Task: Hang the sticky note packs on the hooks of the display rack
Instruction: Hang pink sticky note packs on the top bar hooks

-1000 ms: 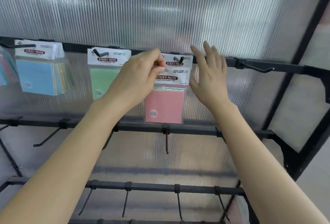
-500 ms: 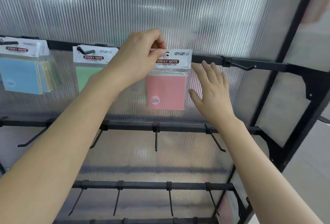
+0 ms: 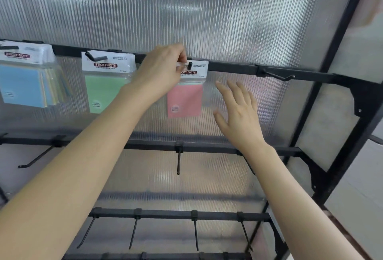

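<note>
The left hand [image 3: 163, 71] is the nearer one. Its thumb and forefinger pinch the top left corner of the white header card of the pink pack [image 3: 185, 100], right at the top rail [image 3: 232, 66] of the rack. The black end of a hook [image 3: 189, 65] shows just right of those fingertips and seems to poke out through the header's hole, so the pack appears to be threaded already. The hook points out from the rail toward the near side, so any further push would run along it, away toward the ribbed panel [image 3: 207, 21].

The pack hangs upright with its long side vertical and its flat face toward the near side. It is a clear sleeve with a "STICKY NOTE" label over a pink pad.

The right hand [image 3: 240, 110] is lower and to the right of the pack, fingers spread and relaxed, holding nothing and not touching it.

Left along the rail hang a green pack [image 3: 105, 92] and a blue pack [image 3: 22, 85], and to the right is an empty hook [image 3: 277, 75].
</note>
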`<action>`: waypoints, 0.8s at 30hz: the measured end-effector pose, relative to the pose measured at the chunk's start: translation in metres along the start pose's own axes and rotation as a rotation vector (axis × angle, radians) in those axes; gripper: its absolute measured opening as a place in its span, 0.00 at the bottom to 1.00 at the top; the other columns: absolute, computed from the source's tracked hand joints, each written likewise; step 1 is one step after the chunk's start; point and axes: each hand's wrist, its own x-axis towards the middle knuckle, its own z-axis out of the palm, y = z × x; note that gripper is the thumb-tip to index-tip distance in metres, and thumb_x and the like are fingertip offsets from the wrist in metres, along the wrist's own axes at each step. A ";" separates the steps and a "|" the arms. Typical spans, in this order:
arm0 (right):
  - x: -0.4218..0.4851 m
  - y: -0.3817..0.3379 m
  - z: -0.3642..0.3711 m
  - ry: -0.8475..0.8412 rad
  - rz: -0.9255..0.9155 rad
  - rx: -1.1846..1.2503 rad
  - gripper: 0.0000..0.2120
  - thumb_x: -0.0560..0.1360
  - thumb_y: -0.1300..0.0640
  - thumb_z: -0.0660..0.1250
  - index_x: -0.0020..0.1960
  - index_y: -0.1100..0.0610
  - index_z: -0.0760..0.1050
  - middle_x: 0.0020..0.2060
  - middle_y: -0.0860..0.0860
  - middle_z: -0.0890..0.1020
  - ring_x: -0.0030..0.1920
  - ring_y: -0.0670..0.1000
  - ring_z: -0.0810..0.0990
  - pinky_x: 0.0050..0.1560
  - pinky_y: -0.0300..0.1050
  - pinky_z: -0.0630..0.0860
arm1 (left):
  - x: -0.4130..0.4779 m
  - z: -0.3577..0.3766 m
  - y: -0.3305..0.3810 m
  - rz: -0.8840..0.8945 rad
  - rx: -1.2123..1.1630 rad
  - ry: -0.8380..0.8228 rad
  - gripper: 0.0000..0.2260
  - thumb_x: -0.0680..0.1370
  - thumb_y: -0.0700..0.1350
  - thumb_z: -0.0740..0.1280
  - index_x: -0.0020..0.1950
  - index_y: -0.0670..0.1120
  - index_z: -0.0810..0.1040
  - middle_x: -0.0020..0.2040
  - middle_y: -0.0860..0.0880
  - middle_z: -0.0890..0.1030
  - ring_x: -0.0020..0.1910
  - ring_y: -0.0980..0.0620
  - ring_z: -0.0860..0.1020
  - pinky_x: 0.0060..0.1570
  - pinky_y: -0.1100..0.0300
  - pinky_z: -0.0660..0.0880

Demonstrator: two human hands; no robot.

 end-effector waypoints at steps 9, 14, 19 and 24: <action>-0.004 -0.004 0.008 -0.004 -0.005 0.048 0.27 0.72 0.56 0.62 0.70 0.59 0.66 0.68 0.62 0.68 0.70 0.65 0.63 0.67 0.61 0.59 | 0.008 0.028 -0.014 -0.039 0.011 0.112 0.05 0.77 0.40 0.64 0.52 0.42 0.74 0.46 0.51 0.74 0.46 0.55 0.70 0.41 0.67 0.60; -0.011 -0.010 0.013 -0.014 0.016 0.080 0.27 0.72 0.56 0.61 0.71 0.59 0.65 0.69 0.62 0.67 0.71 0.64 0.61 0.69 0.60 0.57 | -0.004 0.039 -0.022 0.013 0.133 0.249 0.10 0.74 0.40 0.66 0.54 0.41 0.73 0.51 0.45 0.74 0.52 0.46 0.72 0.48 0.62 0.60; -0.037 -0.019 0.027 -0.038 0.027 0.132 0.29 0.73 0.60 0.65 0.72 0.58 0.62 0.71 0.61 0.63 0.72 0.62 0.59 0.69 0.61 0.57 | -0.045 0.045 -0.028 0.018 0.124 0.211 0.23 0.73 0.40 0.68 0.67 0.40 0.67 0.67 0.42 0.68 0.66 0.43 0.65 0.65 0.53 0.59; -0.069 -0.042 0.041 -0.107 0.018 0.174 0.29 0.73 0.59 0.62 0.73 0.57 0.61 0.72 0.60 0.62 0.73 0.62 0.58 0.70 0.59 0.53 | -0.120 0.046 -0.038 0.006 0.151 -0.017 0.25 0.76 0.42 0.65 0.72 0.42 0.63 0.73 0.41 0.62 0.72 0.43 0.59 0.69 0.52 0.50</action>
